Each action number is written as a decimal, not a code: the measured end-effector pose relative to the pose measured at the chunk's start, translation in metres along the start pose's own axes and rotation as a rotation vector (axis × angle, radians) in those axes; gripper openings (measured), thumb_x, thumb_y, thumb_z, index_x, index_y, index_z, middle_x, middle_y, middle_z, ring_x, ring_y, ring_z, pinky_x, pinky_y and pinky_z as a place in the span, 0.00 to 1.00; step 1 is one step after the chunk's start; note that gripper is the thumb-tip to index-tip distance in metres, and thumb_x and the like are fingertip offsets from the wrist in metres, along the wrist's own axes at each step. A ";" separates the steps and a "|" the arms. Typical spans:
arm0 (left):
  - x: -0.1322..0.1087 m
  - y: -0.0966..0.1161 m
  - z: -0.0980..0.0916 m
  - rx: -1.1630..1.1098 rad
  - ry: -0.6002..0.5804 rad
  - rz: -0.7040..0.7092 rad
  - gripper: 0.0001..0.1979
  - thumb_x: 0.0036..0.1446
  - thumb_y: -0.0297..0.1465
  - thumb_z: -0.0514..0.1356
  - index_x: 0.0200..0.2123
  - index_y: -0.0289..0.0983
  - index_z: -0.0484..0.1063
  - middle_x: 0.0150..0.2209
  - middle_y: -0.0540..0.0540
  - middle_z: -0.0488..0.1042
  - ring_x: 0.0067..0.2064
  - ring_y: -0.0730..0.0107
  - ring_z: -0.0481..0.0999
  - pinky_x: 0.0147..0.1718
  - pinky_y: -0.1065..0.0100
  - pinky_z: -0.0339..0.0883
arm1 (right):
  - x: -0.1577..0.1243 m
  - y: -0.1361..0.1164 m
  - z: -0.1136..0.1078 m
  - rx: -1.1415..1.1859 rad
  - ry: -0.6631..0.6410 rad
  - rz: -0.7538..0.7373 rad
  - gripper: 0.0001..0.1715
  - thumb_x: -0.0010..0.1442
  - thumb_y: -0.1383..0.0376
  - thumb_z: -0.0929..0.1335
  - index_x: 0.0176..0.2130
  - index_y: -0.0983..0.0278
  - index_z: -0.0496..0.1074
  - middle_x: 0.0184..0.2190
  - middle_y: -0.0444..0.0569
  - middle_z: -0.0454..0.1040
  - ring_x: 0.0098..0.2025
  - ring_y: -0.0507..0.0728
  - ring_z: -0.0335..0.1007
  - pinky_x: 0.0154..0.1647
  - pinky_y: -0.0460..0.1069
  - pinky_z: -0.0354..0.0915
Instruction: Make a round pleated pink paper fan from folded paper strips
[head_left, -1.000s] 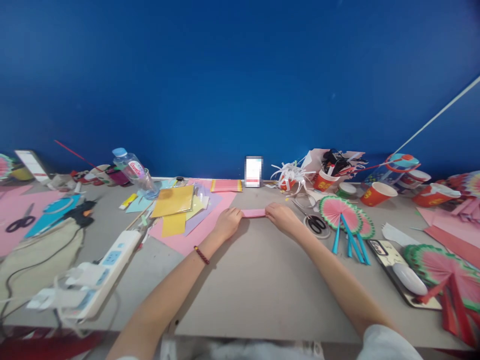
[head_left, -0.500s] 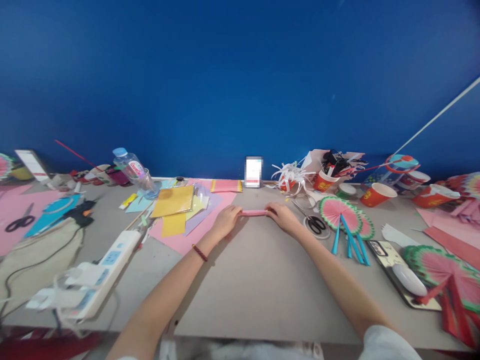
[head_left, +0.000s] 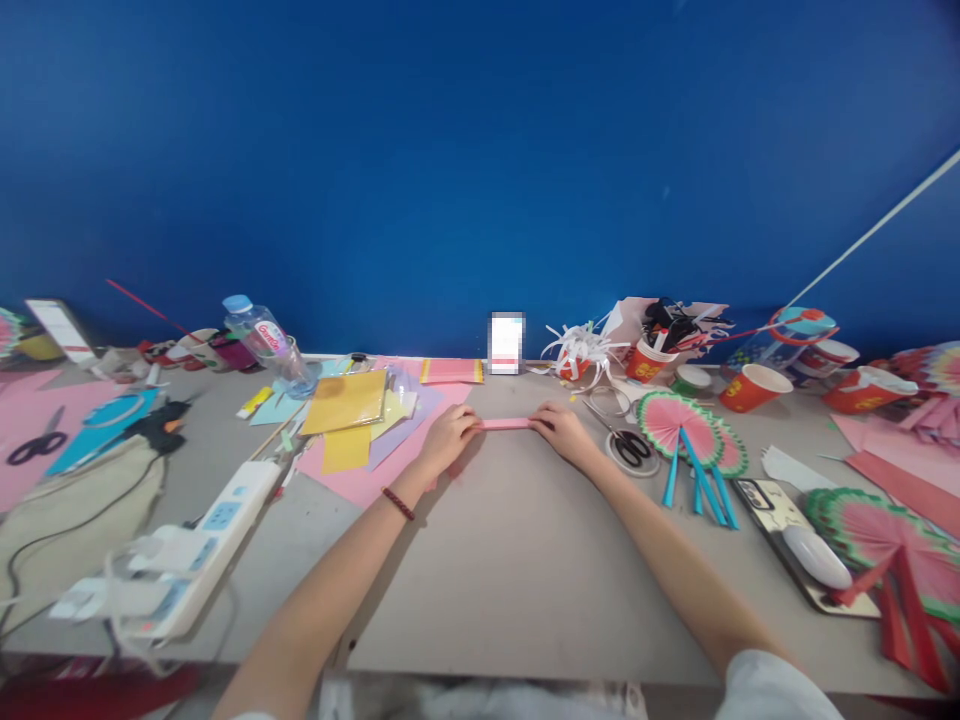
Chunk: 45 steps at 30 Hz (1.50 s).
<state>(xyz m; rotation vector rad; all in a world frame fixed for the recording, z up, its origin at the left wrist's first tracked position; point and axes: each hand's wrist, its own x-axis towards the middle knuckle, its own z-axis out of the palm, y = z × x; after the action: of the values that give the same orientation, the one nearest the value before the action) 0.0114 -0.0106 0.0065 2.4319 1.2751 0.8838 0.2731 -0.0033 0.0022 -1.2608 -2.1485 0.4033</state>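
Note:
A narrow folded strip of pink paper stretches level between my two hands, over the middle of the grey table. Its left end is pinched in the fingers of my left hand, whose wrist wears a dark red bead bracelet. Closed on the strip's right end is my right hand. Both fingertips hide the ends of the paper. Beyond the strip, a pink folded paper with yellow edges lies near the wall. Black-handled scissors rest on a roll of clear tape to the right of my right hand.
On the left are a power strip, yellow paper packs and a tilted plastic bottle. Watermelon paper fans, a phone with a white mouse and red paper cups occupy the right. A blue wall stands behind.
The pink strip looks slightly flatter and thinner toward me than before. Both hands keep their hold on its ends, with barely any shift.

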 end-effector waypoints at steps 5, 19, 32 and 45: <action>0.000 -0.005 0.002 0.080 -0.001 0.020 0.10 0.61 0.30 0.53 0.36 0.39 0.75 0.38 0.46 0.71 0.42 0.67 0.69 0.41 0.67 0.64 | -0.001 -0.001 -0.003 -0.079 -0.059 -0.058 0.13 0.62 0.65 0.63 0.39 0.63 0.76 0.37 0.52 0.73 0.39 0.56 0.69 0.43 0.49 0.64; -0.002 -0.004 -0.002 0.118 -0.030 0.019 0.09 0.61 0.30 0.53 0.33 0.38 0.73 0.36 0.47 0.75 0.40 0.67 0.70 0.40 0.66 0.63 | -0.002 -0.002 -0.010 -0.168 -0.134 -0.094 0.09 0.62 0.68 0.63 0.36 0.64 0.74 0.37 0.52 0.75 0.41 0.57 0.69 0.43 0.49 0.63; -0.003 0.000 -0.009 -0.002 -0.037 -0.060 0.09 0.62 0.30 0.52 0.33 0.38 0.71 0.35 0.47 0.74 0.40 0.66 0.71 0.40 0.66 0.64 | -0.003 -0.011 -0.010 -0.306 -0.148 0.023 0.09 0.61 0.68 0.64 0.35 0.64 0.74 0.35 0.51 0.76 0.39 0.56 0.69 0.37 0.47 0.60; -0.007 0.002 -0.007 0.174 -0.017 -0.065 0.10 0.61 0.29 0.53 0.31 0.38 0.73 0.34 0.48 0.73 0.39 0.68 0.71 0.37 0.68 0.62 | -0.003 -0.019 -0.012 -0.383 -0.171 0.047 0.10 0.62 0.70 0.63 0.34 0.64 0.73 0.35 0.51 0.76 0.38 0.55 0.69 0.34 0.45 0.57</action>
<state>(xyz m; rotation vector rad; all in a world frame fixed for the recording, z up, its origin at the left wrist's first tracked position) 0.0051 -0.0177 0.0106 2.5051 1.4726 0.7628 0.2689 -0.0157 0.0202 -1.5334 -2.4247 0.1219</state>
